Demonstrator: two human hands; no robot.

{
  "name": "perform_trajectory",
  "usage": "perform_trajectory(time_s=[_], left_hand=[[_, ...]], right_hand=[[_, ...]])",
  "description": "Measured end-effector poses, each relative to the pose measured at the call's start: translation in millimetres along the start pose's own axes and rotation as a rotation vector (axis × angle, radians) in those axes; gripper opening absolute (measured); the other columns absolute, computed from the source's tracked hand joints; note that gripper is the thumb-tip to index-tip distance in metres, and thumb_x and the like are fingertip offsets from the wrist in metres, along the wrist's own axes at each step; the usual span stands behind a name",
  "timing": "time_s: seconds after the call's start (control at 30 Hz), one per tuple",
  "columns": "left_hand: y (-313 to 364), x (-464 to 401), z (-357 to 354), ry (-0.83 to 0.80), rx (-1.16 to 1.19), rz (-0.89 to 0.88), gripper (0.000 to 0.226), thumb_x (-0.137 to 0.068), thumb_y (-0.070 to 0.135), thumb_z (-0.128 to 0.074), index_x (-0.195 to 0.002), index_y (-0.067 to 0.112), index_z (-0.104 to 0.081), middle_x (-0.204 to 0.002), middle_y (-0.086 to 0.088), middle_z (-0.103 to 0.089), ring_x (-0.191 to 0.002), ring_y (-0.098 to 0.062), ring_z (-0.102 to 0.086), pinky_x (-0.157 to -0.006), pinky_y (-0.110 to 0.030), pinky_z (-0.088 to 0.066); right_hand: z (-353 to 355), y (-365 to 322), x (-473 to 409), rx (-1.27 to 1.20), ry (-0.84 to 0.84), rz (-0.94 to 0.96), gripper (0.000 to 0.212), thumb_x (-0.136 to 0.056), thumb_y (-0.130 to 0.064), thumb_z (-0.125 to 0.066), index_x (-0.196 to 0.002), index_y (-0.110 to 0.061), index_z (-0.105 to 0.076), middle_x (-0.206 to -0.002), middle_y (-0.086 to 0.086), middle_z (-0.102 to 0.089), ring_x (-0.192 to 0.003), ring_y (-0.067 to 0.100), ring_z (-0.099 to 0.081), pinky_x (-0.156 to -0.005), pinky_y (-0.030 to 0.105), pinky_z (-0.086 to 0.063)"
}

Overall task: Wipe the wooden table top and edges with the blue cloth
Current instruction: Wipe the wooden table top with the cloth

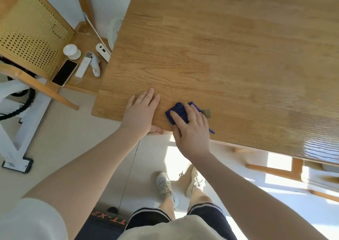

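Nearest the camera, two bare forearms reach from pale short sleeves toward the near edge of the tabletop (229, 47). The left hand (141, 111) lies flat with fingers straight on the wood close to the near left corner, its thumb hooked under the edge. Just beside it, the right hand (190, 128), with a ring on one finger, presses the blue cloth (178, 110) down with fingers spread; the cloth is bunched, sits on the tabletop just inside the near edge, and a thin strip of it trails past the wrist.

The tabletop is oak-coloured board with visible grain, square-edged, glossy with glare at the near right. All the surface beyond the hands is bare wood.

Left of the table, a lower wooden shelf (91, 74) beside a woven cane panel (33, 30) carries a dark phone (64, 72), a white remote (83, 65) and a small white knob-shaped object (72, 51).
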State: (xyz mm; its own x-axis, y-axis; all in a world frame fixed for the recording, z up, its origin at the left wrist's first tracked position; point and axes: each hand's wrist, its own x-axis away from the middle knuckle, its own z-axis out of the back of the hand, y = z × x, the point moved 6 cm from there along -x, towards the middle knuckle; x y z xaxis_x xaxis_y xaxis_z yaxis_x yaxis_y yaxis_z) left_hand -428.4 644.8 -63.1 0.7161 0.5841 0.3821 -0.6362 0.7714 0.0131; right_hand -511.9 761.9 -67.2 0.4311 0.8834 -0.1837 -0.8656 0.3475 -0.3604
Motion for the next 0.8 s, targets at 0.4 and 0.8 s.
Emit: perform_trajectory(time_s=[0.4,0.8], left_hand=[[-2.2,1.4,0.6,0.011,0.049,0.002,0.118,-0.062,0.068,-0.066,-0.15,0.021,-0.003,-0.158,0.0,0.005,-0.145,-0.018,-0.002,-0.117,-0.039,-0.006],[-6.7,-1.1,0.5,0.05,0.112,0.009,0.119,-0.056,0.069,-0.068,-0.15,0.023,-0.01,-0.158,0.004,0.002,-0.145,-0.013,-0.005,-0.116,-0.037,-0.004]], right_hand=[[-2.8,33.6,-86.4,-0.005,0.023,-0.068,0.034,-0.089,-0.025,-0.047,-0.12,-0.02,-0.06,-0.137,0.019,-0.046,-0.125,0.038,-0.043,-0.105,0.052,-0.031],[-13.0,25.7,-102.1,-0.131,-0.069,0.248,0.034,-0.089,-0.033,-0.049,-0.115,-0.017,-0.065,-0.128,0.02,-0.055,-0.119,0.039,-0.049,-0.099,0.054,-0.038]])
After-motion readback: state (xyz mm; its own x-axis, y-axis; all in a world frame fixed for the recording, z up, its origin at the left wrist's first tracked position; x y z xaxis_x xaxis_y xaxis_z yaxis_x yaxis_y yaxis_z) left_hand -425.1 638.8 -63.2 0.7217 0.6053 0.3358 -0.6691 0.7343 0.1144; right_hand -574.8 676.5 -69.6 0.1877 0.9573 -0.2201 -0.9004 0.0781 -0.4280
